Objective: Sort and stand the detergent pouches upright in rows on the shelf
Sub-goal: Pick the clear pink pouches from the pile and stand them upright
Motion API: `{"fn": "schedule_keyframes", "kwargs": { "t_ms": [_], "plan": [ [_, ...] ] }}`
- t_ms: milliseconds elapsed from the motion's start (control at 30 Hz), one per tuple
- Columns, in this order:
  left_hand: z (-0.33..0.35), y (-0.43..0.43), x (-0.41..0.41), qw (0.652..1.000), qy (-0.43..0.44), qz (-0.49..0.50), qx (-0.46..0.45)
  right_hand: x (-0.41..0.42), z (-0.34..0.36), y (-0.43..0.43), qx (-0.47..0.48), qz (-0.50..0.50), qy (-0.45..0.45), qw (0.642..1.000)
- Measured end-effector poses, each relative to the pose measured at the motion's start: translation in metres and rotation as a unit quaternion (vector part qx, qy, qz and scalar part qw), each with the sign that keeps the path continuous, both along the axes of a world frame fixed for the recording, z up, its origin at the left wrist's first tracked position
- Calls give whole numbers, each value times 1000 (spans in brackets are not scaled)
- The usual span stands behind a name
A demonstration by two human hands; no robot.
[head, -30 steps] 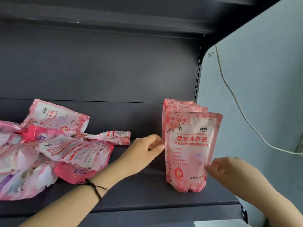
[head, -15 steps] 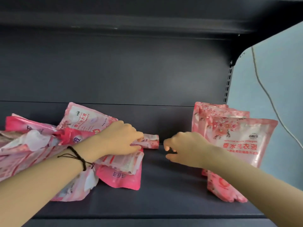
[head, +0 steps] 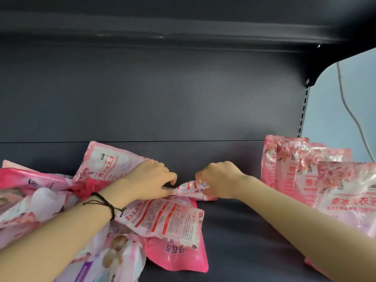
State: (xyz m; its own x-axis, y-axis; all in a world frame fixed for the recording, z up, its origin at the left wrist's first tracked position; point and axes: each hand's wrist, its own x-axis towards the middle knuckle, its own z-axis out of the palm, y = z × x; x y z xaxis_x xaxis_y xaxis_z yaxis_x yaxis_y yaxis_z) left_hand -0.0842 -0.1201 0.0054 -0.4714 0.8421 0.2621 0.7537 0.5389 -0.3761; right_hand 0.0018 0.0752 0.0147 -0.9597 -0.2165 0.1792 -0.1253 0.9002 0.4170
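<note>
Both my hands pinch one pouch [head: 191, 187] that lies flat at the pile's [head: 162, 218] edge, long side going left to right. My left hand [head: 150, 180] has its left end, my right hand [head: 219, 180] its right end. The standing row [head: 289, 169] is nearer my right hand.

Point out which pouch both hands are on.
The pale pouch lying flat behind the pile: left hand and right hand pinch its opposite ends. No other pouch has both.

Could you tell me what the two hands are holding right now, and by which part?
Both hold one pouch lying flat at the back: the left hand grips its left end, and the right hand pinches its right end.
</note>
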Motion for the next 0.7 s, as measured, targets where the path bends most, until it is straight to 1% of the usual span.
{"fn": "schedule_keyframes", "kwargs": {
  "t_ms": [67, 133, 200, 333, 400, 467, 533, 600, 633, 700],
  "plan": [
    [-4, -1, -9, 996, -71, 4, 62, -19, -13, -1, -27, 20, 3, 999],
    [-6, -2, -15, 983, -135, 12, 125, -36, -30, 1, -67, 46, 16, 997],
    [-9, -3, -18, 972, -175, 20, 154, -52, -48, 1, -102, 62, 22, 993],
    [-13, -6, -24, 962, -216, 30, 162, -72, -67, 0, -126, 54, 14, 990],
    [-15, -7, -27, 961, -220, 34, 164, -75, -70, 0, -135, 45, 7, 990],
    [-16, -7, -29, 960, -211, 34, 178, -76, -72, 3, -143, 32, 22, 989],
    [-15, -6, -28, 954, -212, 38, 210, -74, -70, 8, -152, 5, 46, 987],
    [-12, -5, -30, 938, -226, 37, 261, -71, -65, 17, -211, -22, 79, 974],
    [-10, -3, -31, 927, -233, 33, 292, -69, -63, 22, -256, -35, 103, 960],
    [-7, 3, -34, 897, -249, 25, 363, -65, -56, 32, -368, -61, 149, 916]
  ]
}}
